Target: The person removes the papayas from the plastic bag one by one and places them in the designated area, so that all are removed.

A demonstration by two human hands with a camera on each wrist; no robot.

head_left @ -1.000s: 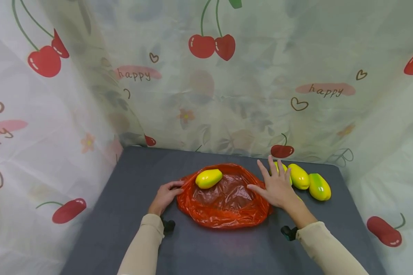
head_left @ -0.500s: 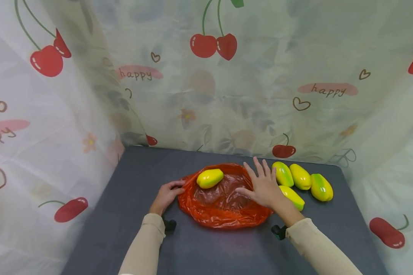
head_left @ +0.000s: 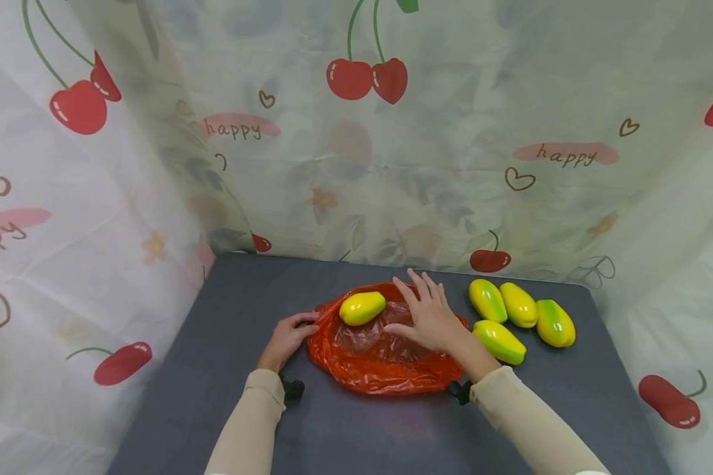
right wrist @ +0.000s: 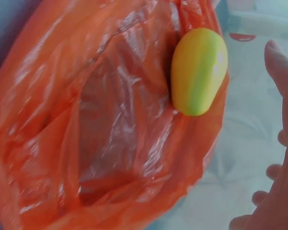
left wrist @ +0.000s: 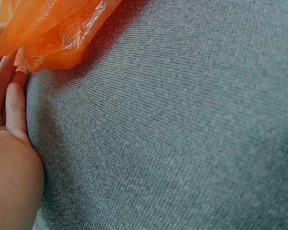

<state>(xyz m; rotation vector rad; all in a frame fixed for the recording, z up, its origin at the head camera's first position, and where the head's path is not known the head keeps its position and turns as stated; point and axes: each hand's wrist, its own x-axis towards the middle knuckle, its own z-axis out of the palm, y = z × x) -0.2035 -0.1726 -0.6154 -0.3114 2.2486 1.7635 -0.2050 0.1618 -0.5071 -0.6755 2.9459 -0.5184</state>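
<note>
A red plastic bag lies spread on the table with its mouth facing up. Inside it, toward the left, sits one glossy yellow-green papaya, which the right wrist view shows whole against the film. At the bag's left edge, my left hand pinches the rim; in the left wrist view the thin film comes out between its fingers. My right hand is over the right part of the bag, fingers spread and holding nothing. Its thumb points toward the papaya.
Several more papayas lie in a group on the dark grey table, right of the bag. A pale curtain printed with cherries closes off the back and both sides.
My right hand has moved left, from beside the papaya group to over the bag, uncovering the papayas on the right. My left hand keeps its place at the bag's rim.
</note>
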